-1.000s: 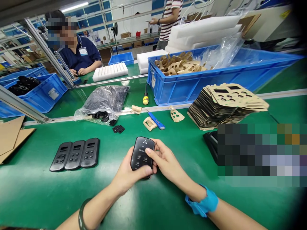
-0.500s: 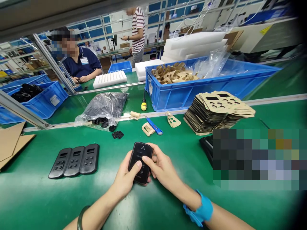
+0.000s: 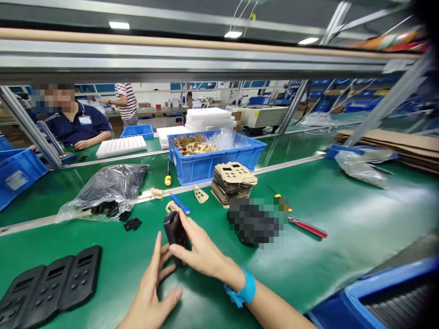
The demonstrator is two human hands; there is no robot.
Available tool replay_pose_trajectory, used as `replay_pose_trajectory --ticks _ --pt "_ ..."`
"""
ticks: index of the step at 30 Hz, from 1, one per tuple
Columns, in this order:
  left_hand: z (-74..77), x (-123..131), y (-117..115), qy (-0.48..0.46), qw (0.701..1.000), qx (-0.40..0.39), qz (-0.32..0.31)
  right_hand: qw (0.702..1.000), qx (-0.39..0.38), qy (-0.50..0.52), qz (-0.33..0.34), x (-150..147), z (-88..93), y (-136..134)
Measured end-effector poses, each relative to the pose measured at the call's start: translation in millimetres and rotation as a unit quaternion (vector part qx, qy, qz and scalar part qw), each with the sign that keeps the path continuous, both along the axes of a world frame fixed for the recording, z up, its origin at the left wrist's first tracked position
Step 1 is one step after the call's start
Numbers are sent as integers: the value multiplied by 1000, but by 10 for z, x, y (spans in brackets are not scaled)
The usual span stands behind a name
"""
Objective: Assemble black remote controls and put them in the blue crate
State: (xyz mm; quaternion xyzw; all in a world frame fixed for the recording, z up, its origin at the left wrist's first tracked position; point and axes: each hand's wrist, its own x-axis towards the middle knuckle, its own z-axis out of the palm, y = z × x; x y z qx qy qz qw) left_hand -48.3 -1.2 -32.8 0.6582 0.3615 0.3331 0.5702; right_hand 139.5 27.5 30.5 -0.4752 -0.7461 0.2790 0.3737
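Observation:
My right hand grips a black remote-style casing, tilted up on its edge on the green belt. My left hand lies beside it with fingers spread, fingertips touching the casing's lower left side. Three black keypad casings lie side by side at the lower left. A stack of tan membrane sheets stands beyond the hands.
A blue bin of tan cut-outs sits behind the stack. A plastic bag with black parts, small black pads, a blue knife, screwdrivers lie around. A co-worker sits across. Another blue bin at lower right.
The view swung right and up. The casing went from lying flat in both hands to tilted on edge in my right hand. My left hand let go and spread open.

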Motion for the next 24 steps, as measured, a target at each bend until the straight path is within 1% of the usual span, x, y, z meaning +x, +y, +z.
replay_pose_trajectory --ticks 2,3,4,6,7,8,9,11,14,17,21,24 --pt "49 -15 34 -2 1000 -5 16 993 40 -80 -75 284 251 -24" --pt "66 -19 48 1 1000 -8 25 983 54 -130 -121 449 354 -44" --pt "73 -21 59 6 999 -12 31 966 60 -184 -171 619 434 -67" --pt "59 -20 68 16 999 -16 43 918 38 -303 -252 945 522 -116" --pt "42 -18 68 21 999 -16 48 895 17 -352 -273 1086 534 -140" --pt "21 -15 66 23 998 -14 51 881 1 -378 -285 1208 534 -161" --pt "0 -13 63 25 998 -12 52 872 -13 -395 -287 1308 527 -180" --pt "-31 -11 60 28 998 -5 51 871 -30 -402 -280 1449 516 -192" --pt "-31 -15 64 34 998 6 47 880 -7 -399 -257 1563 559 -95" --pt "12 -20 75 41 998 10 49 894 47 -393 -208 1620 654 176" --pt "41 -36 90 43 997 22 58 901 68 -399 -154 1666 722 600" --pt "12 -54 100 42 997 30 61 902 75 -401 -142 1684 749 733"
